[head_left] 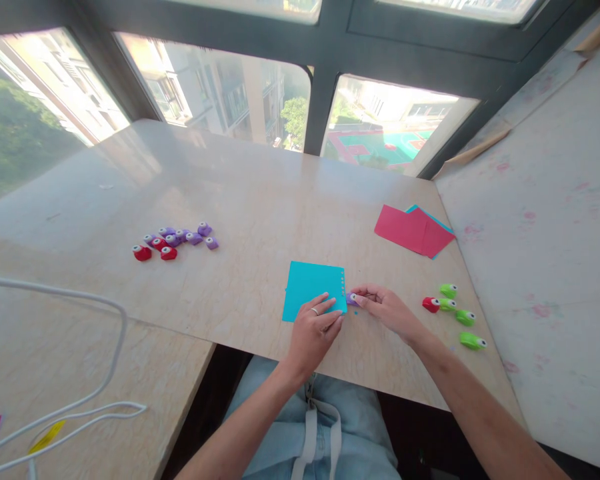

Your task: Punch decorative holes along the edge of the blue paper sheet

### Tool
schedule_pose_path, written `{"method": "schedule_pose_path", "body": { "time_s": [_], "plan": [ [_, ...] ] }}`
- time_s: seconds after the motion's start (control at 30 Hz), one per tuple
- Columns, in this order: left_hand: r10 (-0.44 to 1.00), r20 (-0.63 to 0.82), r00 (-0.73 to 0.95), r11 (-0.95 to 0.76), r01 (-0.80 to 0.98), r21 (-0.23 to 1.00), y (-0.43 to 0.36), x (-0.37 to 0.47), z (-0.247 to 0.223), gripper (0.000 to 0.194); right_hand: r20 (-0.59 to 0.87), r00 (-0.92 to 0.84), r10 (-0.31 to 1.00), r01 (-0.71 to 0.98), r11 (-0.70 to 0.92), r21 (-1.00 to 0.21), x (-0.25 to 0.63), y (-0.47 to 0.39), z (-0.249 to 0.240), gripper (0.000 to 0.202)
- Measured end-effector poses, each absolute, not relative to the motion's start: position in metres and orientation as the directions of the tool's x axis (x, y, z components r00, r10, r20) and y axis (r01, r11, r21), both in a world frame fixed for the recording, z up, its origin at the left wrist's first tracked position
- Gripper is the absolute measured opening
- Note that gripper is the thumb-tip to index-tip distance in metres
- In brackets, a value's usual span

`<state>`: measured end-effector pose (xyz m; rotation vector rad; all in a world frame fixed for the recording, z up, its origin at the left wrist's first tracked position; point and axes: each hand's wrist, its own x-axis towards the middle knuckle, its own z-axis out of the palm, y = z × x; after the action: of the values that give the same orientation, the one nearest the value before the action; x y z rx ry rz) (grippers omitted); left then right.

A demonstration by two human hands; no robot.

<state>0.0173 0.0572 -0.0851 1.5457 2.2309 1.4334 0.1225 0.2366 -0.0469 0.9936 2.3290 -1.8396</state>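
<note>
A blue sheet (307, 287) is held flat on the table (260, 207) by the left hand (316, 333), its fingers extended. At the sheet's right edge, near a row of small holes (343, 283), a purple punch (351, 299) is pinched by the right hand (383, 308). Green punches (465, 317) are scattered rightward; purple and red ones (180, 238) are clustered farther left. Red paper (405, 230) is laid beyond.

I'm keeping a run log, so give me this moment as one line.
left hand: resting on blue sheet | right hand: gripping purple punch at sheet's right edge | sheet: holes along that edge
</note>
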Motion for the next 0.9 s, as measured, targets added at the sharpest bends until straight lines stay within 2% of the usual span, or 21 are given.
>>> {"method": "schedule_pose_path", "body": {
  "time_s": [0.23,0.57,0.9],
  "plan": [
    [0.758,0.411,-0.506,0.052,0.675,0.736,0.058,0.016,-0.085,0.017,-0.380,-0.802,0.460,0.475,0.108,-0.873,0.123,0.237,-0.047,0.045],
    [0.806,0.407,-0.430,0.075,0.756,0.651,0.057,0.017,-0.085,0.011,-0.390,-0.787,0.478,0.487,0.093,-0.869,0.123,0.234,-0.045,0.050],
    [0.812,0.390,-0.434,0.089,0.752,0.653,0.056,0.018,-0.086,0.010,-0.316,-0.770,0.555,0.509,0.235,-0.828,0.122,0.234,-0.056,0.047]
  ]
}}
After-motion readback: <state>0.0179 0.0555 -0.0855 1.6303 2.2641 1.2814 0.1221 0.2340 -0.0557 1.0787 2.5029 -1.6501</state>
